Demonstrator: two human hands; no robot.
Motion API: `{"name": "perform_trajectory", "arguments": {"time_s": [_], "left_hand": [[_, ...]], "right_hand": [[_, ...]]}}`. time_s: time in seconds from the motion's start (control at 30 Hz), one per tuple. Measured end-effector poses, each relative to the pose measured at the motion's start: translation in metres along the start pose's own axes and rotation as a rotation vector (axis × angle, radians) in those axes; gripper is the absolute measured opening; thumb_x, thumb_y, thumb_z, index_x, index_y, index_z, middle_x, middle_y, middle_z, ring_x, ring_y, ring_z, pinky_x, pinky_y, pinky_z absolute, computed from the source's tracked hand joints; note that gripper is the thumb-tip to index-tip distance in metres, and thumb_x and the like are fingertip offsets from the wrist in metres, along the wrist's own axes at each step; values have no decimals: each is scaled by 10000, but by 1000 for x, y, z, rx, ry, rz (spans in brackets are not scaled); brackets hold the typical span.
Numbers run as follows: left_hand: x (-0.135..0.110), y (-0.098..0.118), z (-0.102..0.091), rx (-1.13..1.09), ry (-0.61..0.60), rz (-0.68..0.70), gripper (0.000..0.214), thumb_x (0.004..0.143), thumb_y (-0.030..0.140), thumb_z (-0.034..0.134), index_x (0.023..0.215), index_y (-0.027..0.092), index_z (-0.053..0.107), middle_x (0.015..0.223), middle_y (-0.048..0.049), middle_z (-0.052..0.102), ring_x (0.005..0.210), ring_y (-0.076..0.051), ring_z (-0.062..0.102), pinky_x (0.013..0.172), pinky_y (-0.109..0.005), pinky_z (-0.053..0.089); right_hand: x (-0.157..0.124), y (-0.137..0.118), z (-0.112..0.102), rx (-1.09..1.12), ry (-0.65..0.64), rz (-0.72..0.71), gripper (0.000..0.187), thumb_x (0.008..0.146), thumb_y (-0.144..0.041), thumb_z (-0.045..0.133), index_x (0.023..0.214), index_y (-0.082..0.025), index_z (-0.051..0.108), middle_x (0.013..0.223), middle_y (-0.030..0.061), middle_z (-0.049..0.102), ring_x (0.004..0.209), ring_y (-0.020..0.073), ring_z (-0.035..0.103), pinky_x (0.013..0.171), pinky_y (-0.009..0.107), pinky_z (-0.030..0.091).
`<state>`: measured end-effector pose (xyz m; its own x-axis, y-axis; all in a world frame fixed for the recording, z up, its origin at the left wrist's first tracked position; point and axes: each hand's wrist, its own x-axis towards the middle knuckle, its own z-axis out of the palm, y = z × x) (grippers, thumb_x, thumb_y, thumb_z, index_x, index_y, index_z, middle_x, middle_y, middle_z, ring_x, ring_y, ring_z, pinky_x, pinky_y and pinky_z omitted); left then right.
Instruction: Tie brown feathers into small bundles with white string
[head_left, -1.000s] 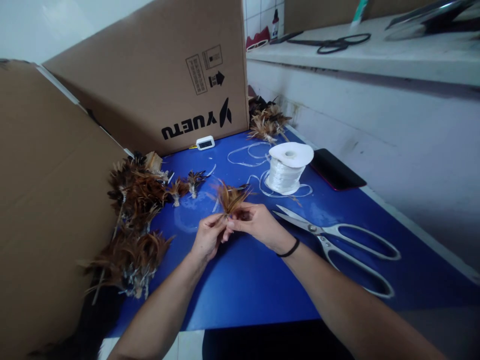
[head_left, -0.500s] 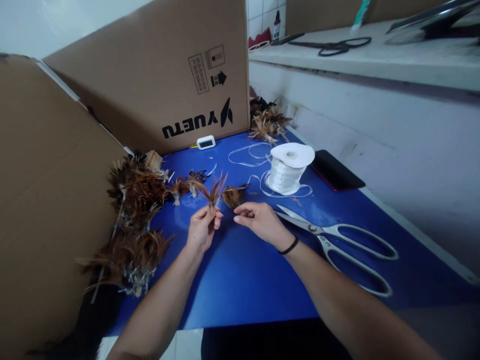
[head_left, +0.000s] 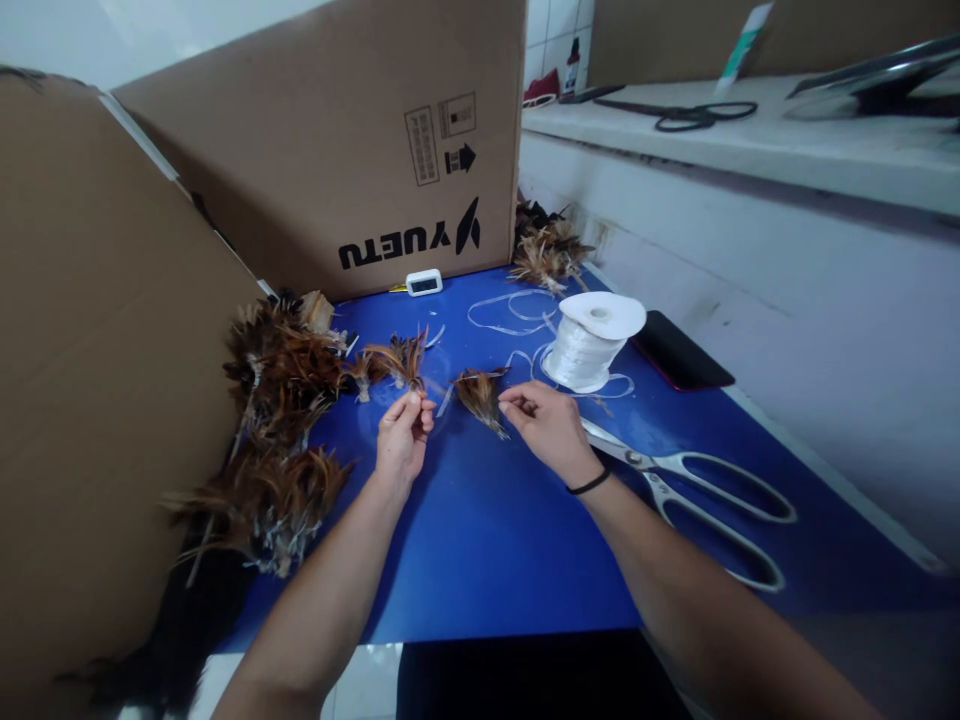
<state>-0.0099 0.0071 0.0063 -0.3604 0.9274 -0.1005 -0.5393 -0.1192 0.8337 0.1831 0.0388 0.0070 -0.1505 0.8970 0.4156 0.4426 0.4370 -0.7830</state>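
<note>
My left hand (head_left: 401,440) is closed in a pinch on the base of a small brown feather tuft (head_left: 403,362), held just above the blue table top (head_left: 480,540). My right hand (head_left: 553,432) is a short way to the right, thumb and fingers pinched together. What they hold is too fine to make out. A second brown feather bundle (head_left: 480,393) lies between the hands, its tip close to my right fingertips. A thin clear thread runs by it.
A white thread spool (head_left: 590,343) with loose loops stands behind my right hand. Large scissors (head_left: 694,482) and a dark phone (head_left: 679,350) lie to the right. Feather heaps (head_left: 277,420) line the left, with more feathers (head_left: 547,250) at the back. Cardboard boxes (head_left: 322,150) wall the left and rear.
The hands have parted. One feather bunch held by both became two: my left hand carried a tuft to the left, and the other bundle now lies by my right hand.
</note>
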Motion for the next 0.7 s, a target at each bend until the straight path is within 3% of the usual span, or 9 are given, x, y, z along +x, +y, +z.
{"name": "perform_trajectory", "arguments": {"time_s": [0.23,0.33,0.43,0.6,0.7], "left_hand": [[5,-1,-4,-39,7,24,193,626,230,755,746,111,661,612,-24,630,465,-36,480,439,-152,349],[6,-3,-6,-45,9,28,190,631,232,750,751,111,665,610,-25,631,462,-35,479,437,-153,347],[7,-3,-7,-42,23,23,189,636,233,744,754,107,668,606,-26,630,459,-34,477,437,-153,345],[8,-3,-8,-34,19,17,192,647,240,736,766,105,670,608,-29,632,462,-33,477,441,-152,347],[8,-4,-8,-31,10,15,197,644,242,738,770,107,671,608,-26,630,466,-34,482,441,-150,348]], "right_hand": [[19,-31,29,-385,-304,-307,165,831,-146,506,847,-179,667,866,60,627,880,178,553,859,297,403],[34,-36,46,-604,-410,-264,182,839,-163,490,863,-160,670,921,103,624,928,224,533,847,342,392],[45,-35,60,-675,-428,-190,218,842,-141,454,884,-119,666,976,163,617,970,279,518,812,393,388],[52,-28,68,-579,-429,-131,209,803,-79,453,854,-87,655,970,212,625,982,299,529,827,418,377],[57,-21,65,-443,-431,-76,123,743,-65,523,750,-115,635,884,178,646,907,256,564,814,366,393]]}}
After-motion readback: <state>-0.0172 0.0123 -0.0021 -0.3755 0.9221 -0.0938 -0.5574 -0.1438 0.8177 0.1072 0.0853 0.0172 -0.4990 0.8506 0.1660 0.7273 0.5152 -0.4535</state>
